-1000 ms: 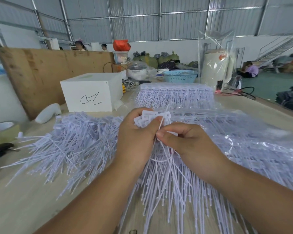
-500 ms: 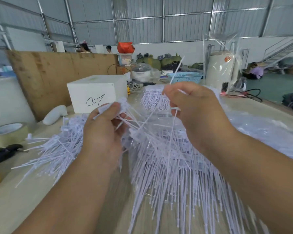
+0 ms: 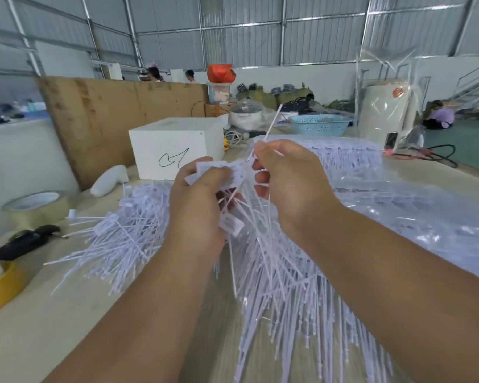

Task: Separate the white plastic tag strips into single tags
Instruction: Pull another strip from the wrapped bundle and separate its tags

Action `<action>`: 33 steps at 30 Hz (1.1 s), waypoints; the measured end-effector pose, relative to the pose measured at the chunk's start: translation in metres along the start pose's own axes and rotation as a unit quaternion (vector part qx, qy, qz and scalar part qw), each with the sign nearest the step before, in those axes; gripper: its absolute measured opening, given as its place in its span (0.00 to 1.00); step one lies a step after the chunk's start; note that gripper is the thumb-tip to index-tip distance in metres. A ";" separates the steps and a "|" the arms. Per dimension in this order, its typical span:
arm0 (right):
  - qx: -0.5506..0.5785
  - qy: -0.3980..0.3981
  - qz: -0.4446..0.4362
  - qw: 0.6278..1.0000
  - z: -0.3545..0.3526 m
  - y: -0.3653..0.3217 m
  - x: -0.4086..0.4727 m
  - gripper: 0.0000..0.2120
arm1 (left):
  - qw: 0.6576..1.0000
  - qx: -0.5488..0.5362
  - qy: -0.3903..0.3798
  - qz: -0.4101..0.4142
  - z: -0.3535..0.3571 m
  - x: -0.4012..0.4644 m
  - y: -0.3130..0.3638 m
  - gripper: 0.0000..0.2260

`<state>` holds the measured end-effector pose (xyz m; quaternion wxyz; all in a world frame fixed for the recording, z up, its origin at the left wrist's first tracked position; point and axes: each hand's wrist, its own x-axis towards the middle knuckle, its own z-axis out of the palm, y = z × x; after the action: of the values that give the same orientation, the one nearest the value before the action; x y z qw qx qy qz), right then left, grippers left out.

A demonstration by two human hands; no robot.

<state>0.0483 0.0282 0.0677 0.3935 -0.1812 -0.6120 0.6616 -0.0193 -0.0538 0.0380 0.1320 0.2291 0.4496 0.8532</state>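
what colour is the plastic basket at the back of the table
Light blue, with a lattice-patterned wall; the basket shows in the head view, the only one.

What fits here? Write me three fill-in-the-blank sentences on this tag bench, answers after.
1. The left hand grips a bunch of white tag strips by their flat ____.
2. The right hand pinches a ____ tag.
3. The white box bears a ____ scribble.

Missing words: heads; single; black
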 end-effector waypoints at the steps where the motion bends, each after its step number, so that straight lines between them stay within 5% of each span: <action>1: -0.014 0.003 -0.006 1.000 0.003 0.004 0.002 0.04 | 1.000 -0.015 -0.012 -0.011 0.002 -0.001 0.000 0.06; 5: 0.008 0.012 0.006 1.000 0.014 0.015 0.011 0.05 | 0.994 -0.049 -0.056 -0.079 0.003 -0.003 -0.001 0.06; 8: 0.013 0.005 0.007 1.000 0.022 0.020 0.018 0.06 | 0.994 -0.021 -0.086 -0.056 0.002 -0.002 -0.004 0.09; 19: 0.091 0.001 -0.002 0.996 0.022 0.013 0.023 0.06 | 0.997 0.054 0.052 -0.027 -0.026 0.025 0.001 0.08; 23: -0.059 -0.091 -0.095 0.990 0.027 0.003 0.024 0.05 | 0.996 0.072 0.015 -0.044 -0.026 0.026 0.005 0.12; 26: -0.371 -0.197 -0.261 0.869 0.028 0.002 0.027 0.06 | 0.995 0.082 -0.049 -0.025 -0.027 0.026 0.010 0.14; 28: -0.466 -0.224 -0.290 0.805 0.028 0.001 0.028 0.06 | 0.994 0.080 -0.064 -0.026 -0.030 0.027 0.012 0.15; 33: -0.555 -0.199 -0.304 0.748 0.024 0.001 0.032 0.08 | 0.996 0.035 -0.058 -0.065 -0.037 0.030 0.014 0.14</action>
<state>0.0113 0.0360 0.0793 0.2727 -0.0364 -0.9587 0.0722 -0.0648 -0.0749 0.0395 0.2053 0.2533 0.4846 0.8117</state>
